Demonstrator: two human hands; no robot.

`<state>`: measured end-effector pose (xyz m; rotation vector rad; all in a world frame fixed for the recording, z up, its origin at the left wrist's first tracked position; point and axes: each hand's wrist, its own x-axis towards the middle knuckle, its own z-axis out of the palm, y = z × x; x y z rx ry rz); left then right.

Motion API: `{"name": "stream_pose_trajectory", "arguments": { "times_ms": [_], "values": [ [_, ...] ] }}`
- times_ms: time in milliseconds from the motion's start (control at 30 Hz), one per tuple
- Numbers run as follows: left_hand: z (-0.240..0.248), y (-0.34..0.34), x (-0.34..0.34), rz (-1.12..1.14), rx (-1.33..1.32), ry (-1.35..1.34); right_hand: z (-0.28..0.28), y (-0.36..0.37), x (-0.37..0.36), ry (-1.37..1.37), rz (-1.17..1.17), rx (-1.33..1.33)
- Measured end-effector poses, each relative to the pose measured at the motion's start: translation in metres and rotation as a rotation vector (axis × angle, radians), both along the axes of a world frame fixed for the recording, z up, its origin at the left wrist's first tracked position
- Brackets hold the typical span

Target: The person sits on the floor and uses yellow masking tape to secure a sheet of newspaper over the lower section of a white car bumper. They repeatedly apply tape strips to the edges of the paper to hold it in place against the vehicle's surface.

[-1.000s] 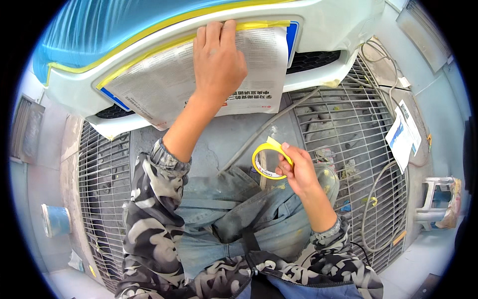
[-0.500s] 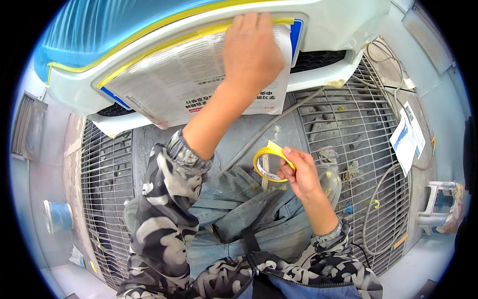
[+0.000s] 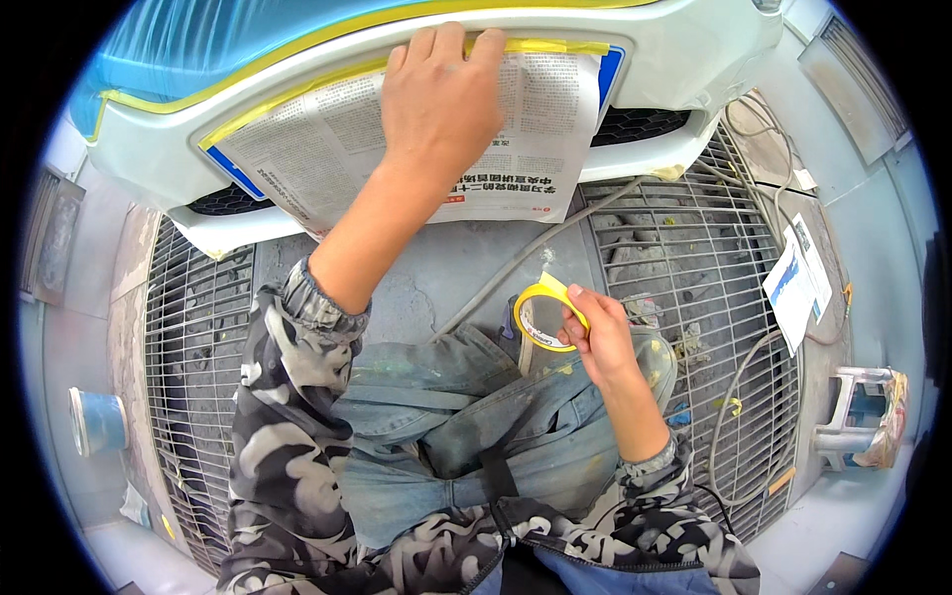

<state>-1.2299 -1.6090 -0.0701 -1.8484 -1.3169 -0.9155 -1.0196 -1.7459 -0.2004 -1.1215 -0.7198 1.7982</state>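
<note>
My left hand (image 3: 441, 99) lies flat on a sheet of newspaper (image 3: 327, 149) taped over the front of a white car bumper (image 3: 694, 50). Its fingertips press on the strip of yellow masking tape (image 3: 555, 47) along the paper's top edge. My right hand (image 3: 595, 337) is lower, above my knees, and grips a roll of yellow masking tape (image 3: 540, 317) by its right rim. Blue covering (image 3: 218, 40) edged in yellow tape spreads over the car body above the bumper.
A metal floor grate (image 3: 694, 278) runs beneath the bumper, with a hose (image 3: 526, 263) across it. Folded papers (image 3: 798, 283) lie at the right. A blue tape roll (image 3: 97, 421) sits at the left, a small stand (image 3: 863, 416) at the right.
My left hand has slid to the right along the top edge of the newspaper, pressing the tape strip. My right hand has kept the tape roll nearly still.
</note>
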Motion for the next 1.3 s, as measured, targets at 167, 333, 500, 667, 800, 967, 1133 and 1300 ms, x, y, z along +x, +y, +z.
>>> {"name": "stream_pose_trajectory", "arguments": {
  "times_ms": [167, 333, 500, 667, 800, 967, 1133, 1300],
  "values": [
    [-0.003, -0.003, -0.009, 0.017, 0.010, 0.002, -0.003, -0.002, 0.006, -0.009, -0.007, 0.000],
    [0.005, -0.011, -0.015, 0.073, -0.035, 0.031, -0.005, 0.001, 0.010, -0.001, 0.027, 0.027],
    [0.009, -0.036, -0.046, 0.161, -0.101, 0.044, 0.004, 0.001, 0.016, -0.213, 0.198, 0.071],
    [-0.017, -0.101, -0.094, 0.134, -0.366, -0.008, -0.003, -0.001, 0.008, -0.793, 0.151, 0.574],
    [-0.046, -0.139, -0.156, 0.059, -0.422, -0.085, 0.023, 0.011, -0.016, -0.747, 0.240, 0.529],
    [-0.059, -0.134, -0.203, -0.098, -0.539, -0.547, 0.088, 0.056, -0.074, -0.694, 0.320, 0.621],
    [-0.098, -0.131, -0.254, -0.085, -0.419, -0.640, 0.084, 0.113, -0.098, -0.728, 0.176, 0.591],
    [-0.153, -0.149, -0.303, 0.195, -0.573, -0.806, 0.058, 0.115, -0.102, -0.720, 0.258, 0.574]
  ]
}}
